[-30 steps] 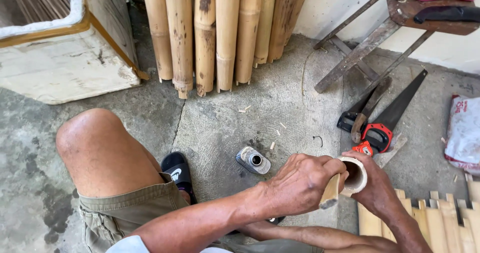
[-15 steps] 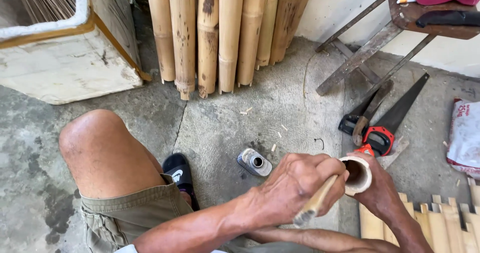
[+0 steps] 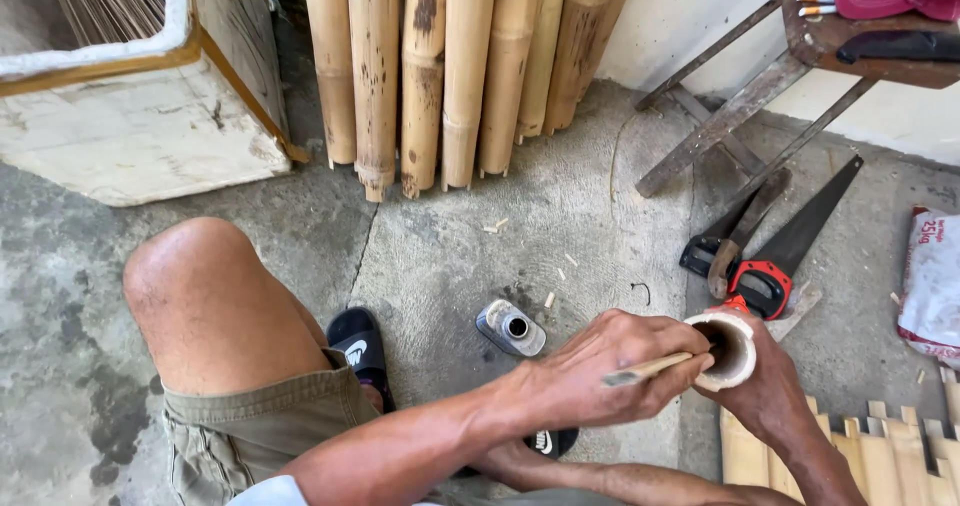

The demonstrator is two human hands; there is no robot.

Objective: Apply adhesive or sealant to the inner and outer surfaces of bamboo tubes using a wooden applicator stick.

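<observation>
Over the concrete floor [image 3: 480,236], the left hand [image 3: 600,371] is gripping a thin stick [image 3: 655,368], poking it into a bamboo tube [image 3: 735,351] clasped by the right hand [image 3: 770,401]; a small can [image 3: 510,328] and saws [image 3: 790,246] are lying nearby.

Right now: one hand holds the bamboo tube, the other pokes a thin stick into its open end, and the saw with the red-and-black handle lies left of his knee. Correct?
Not quite. In the head view the saw lies on the right, beside the bamboo tube, not left of the knee. The rest holds: right hand holds the tube, left hand pokes the thin stick in.
</observation>
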